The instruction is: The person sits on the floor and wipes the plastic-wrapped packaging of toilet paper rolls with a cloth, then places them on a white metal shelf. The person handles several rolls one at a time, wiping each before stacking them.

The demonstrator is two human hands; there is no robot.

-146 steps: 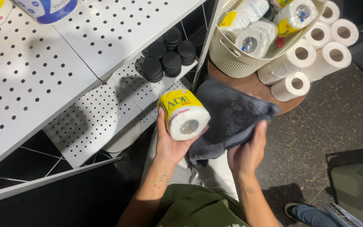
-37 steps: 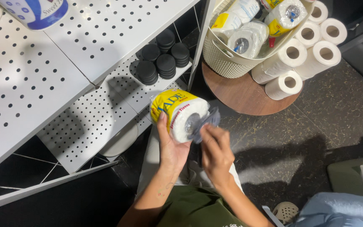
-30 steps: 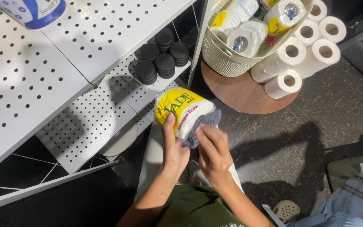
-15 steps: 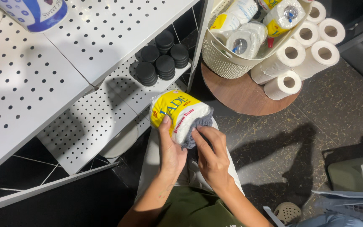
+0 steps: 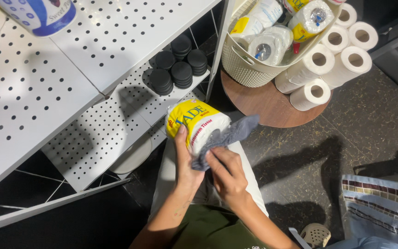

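My left hand [image 5: 185, 159] grips a tissue roll [image 5: 196, 122] wrapped in yellow and white plastic, held in front of me beside the white shelf unit. My right hand [image 5: 224, 173] pinches a grey cloth [image 5: 224, 138] and presses it against the roll's white end. One loose corner of the cloth sticks out to the right. Both hands are close together above my lap.
A white perforated shelf unit [image 5: 70, 78] fills the left, with stacks of black discs [image 5: 173, 69] on a lower shelf. A cream basket [image 5: 249, 60] of wrapped rolls and several bare white rolls [image 5: 332, 60] sit on a round wooden stool [image 5: 268, 101]. A striped cloth [image 5: 378, 203] shows at lower right.
The grey cloth, bunched on the roll's end a moment ago, has spread out, its corner now sticking right. My right hand slid lower. A striped cloth came in at lower right.
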